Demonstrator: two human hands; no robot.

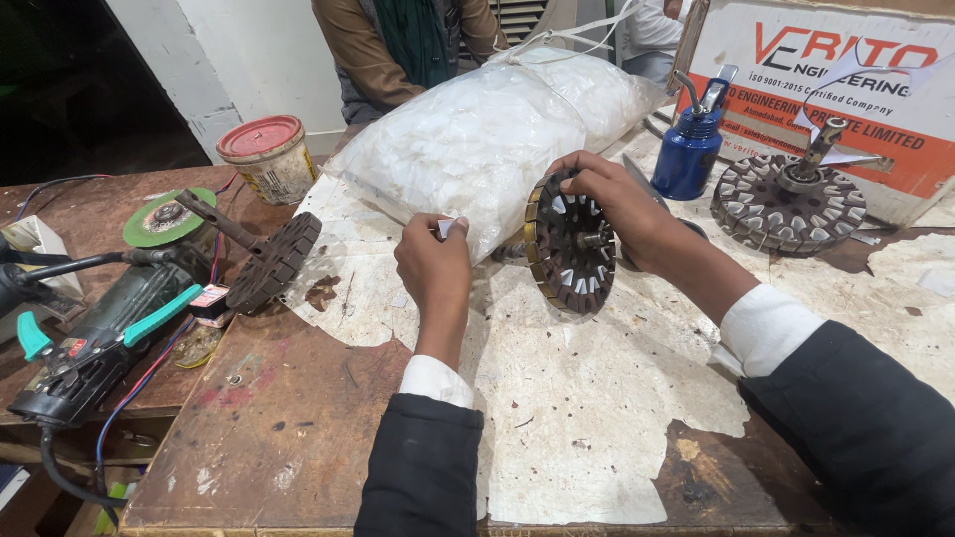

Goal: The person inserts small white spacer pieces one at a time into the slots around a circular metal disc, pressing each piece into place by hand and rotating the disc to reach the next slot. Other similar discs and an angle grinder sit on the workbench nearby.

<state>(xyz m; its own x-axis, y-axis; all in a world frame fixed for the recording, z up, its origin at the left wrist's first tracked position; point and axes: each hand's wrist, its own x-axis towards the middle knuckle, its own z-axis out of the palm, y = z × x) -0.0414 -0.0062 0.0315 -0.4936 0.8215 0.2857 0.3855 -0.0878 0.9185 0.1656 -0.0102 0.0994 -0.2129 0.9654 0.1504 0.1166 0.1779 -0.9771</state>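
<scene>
My right hand [614,204] grips the top rim of a round slotted motor core [569,245] that stands on edge on the workbench, its face with a central shaft turned toward me. To its left, my left hand [434,263] pinches a small white slip [445,228] between thumb and fingers. Just behind both hands lies a large clear plastic bag [487,134] stuffed with white slips, tied at its far end.
A second slotted core [788,202] with an upright shaft lies at the right beside a blue oil can [689,147] and a cardboard box [856,89]. A third core [271,262], an angle grinder [109,318] and a red-lidded tub [267,157] sit left. A person [403,45] stands behind.
</scene>
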